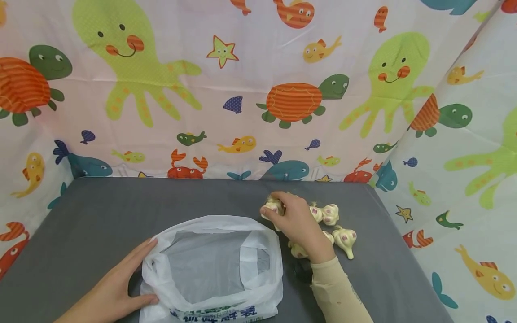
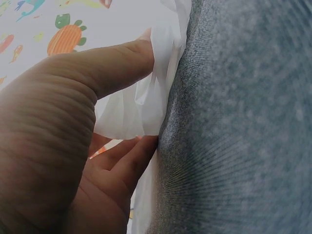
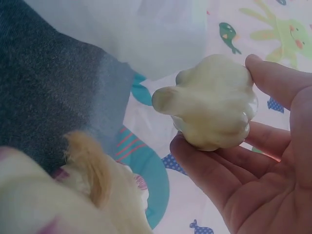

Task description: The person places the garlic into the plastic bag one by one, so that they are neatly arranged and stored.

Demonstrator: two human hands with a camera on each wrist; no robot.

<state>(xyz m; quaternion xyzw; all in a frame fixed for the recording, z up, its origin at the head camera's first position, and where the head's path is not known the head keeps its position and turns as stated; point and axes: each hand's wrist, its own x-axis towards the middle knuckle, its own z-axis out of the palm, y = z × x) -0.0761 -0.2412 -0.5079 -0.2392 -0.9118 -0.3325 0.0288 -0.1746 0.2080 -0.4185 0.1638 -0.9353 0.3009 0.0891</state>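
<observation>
A white plastic bag (image 1: 264, 294) with dark printing on its front stands with its mouth wide open, and I see no garlic inside it. My left hand (image 1: 111, 280) holds the bag's left side, thumb toward the front and fingers farther back along the rim. To the right of the bag, my right hand (image 1: 296, 220) grips a garlic bulb (image 3: 214, 102) between thumb and fingertips, its stubby stem pointing away from the palm. More garlic bulbs (image 1: 344, 240) lie loose under and around the right forearm, some partly hidden by it.
A dark grey cloth (image 1: 117, 202) covers the table. Behind and beside it hangs a white curtain (image 1: 250, 85) printed with sea animals. Something small and dark (image 1: 302, 270) shows beside the right sleeve.
</observation>
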